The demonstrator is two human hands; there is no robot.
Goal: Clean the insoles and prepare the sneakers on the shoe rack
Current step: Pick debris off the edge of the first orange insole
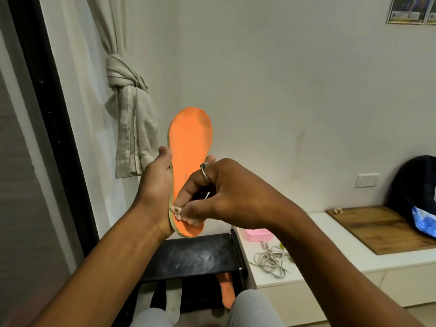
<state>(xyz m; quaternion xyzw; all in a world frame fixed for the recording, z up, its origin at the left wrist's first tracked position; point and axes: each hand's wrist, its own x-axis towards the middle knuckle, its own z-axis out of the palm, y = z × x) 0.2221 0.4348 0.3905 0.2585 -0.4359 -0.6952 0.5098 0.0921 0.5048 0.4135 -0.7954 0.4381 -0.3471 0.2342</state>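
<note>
- A second insole (227, 291) lies low in the rack (195, 256).
- Above the rack, the left hand (155, 185) grips the insole (191, 138) upright.
- The right hand (219, 192) pinches a wipe (175, 210) on its heel — cleaning is in hand.
- Next, likely: wipe up toward the grimy toe.

White ledge (330, 263), laces (269, 260), pink box (258, 234), wooden board (377, 230)

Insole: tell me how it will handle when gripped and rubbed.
Probably light: the left hand holds the insole up by its edges alone. Likely springy, not floppy: the toe end stands upright unsupported. Its matte face probably grips the wad the right hand pinches at the heel.
</note>
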